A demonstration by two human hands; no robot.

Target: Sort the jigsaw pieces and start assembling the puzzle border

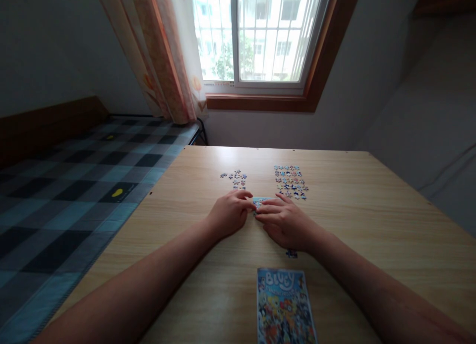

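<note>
A small joined section of jigsaw puzzle (pixel 261 200), pale blue along its far edge, lies on the table between my hands. At its left edge is my left hand (pixel 231 211), fingers bent and thumb and fingertips drawn together; whatever they pinch is too small to make out. My right hand (pixel 284 219) rests over the puzzle's right part, fingers stretched out flat and hiding much of it. A loose puzzle piece (pixel 292 254) lies by my right wrist, partly covered. Closer to me is a blue Bluey picture sheet (pixel 285 307) with many colourful characters.
Loose puzzle pieces (pixel 238 178) are scattered beyond my left hand. Farther right, more pieces (pixel 290 180) are laid out in rows. The wooden table (pixel 372 215) reaches towards the window (pixel 271 41). A bed with a checked cover (pixel 92 185) stands along the left.
</note>
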